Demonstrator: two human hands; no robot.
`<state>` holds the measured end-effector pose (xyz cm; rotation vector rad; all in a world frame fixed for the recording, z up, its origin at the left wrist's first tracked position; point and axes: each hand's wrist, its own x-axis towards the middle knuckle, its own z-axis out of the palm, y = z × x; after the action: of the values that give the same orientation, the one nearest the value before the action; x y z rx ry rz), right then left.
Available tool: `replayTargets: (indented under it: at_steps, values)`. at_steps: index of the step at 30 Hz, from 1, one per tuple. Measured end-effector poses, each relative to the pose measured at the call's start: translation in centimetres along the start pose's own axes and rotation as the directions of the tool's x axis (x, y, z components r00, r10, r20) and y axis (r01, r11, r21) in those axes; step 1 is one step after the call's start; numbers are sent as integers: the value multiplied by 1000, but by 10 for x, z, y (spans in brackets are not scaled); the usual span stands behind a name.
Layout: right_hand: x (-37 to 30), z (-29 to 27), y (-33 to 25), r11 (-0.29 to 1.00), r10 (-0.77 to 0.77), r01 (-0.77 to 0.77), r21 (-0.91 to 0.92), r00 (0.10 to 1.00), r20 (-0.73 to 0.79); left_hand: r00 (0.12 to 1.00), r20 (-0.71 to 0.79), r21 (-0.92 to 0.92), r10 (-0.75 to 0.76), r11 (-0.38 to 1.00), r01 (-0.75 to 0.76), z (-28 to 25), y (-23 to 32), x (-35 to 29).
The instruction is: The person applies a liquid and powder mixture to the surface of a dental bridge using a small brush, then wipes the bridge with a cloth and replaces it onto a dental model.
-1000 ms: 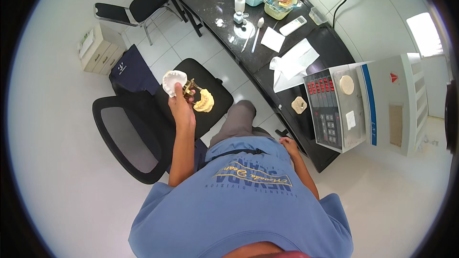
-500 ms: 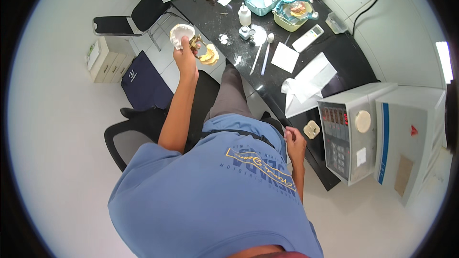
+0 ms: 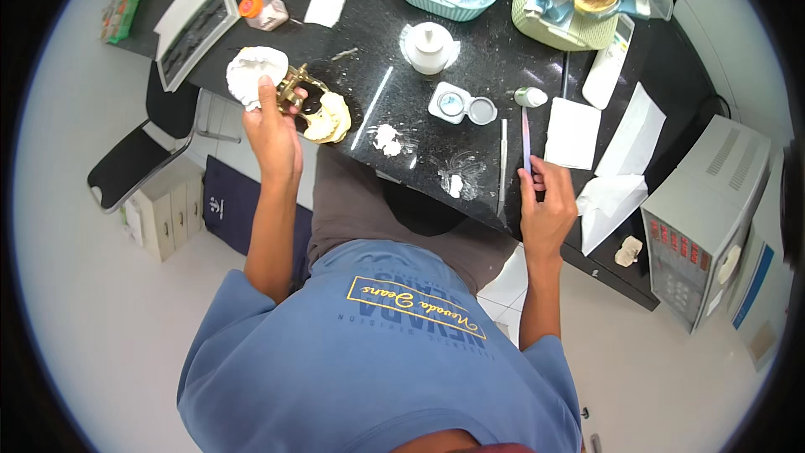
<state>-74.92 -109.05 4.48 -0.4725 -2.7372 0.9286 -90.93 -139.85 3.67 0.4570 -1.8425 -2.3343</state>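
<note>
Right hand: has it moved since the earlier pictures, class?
Yes: the right hand moved inward, from beside the black table to over it.

A long black table [image 3: 470, 138], its speckled top glossy, stretches across the upper part of the room and bends away down the right side. Thin white streaks of light [image 3: 371, 107] shine back off its surface. At the left, past the table's end, stands a black chair [image 3: 126, 169] with a padded seat and back and bright metal legs. Just beside it is a small cream cabinet [image 3: 163, 216] with a column of drawers and dark handles. The floor [image 3: 498, 287] shows white tiles with thin dark joints. A plain, pale wall [image 3: 63, 235] fills the left side, and pale tiling [image 3: 728, 54] covers the upper right, evenly lit
</note>
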Motion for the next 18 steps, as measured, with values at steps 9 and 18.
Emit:
replayTargets:
  at_steps: [9,18]
  values:
    - [-17,13,-1,929,-217,160,-334,966,-143,963,209,-71,168,985,-157,-19,-28,30]
    - [-69,-30,-56,977,-205,150,-153,860,-468,898,280,85,339,923,-375,-23,-41,40]
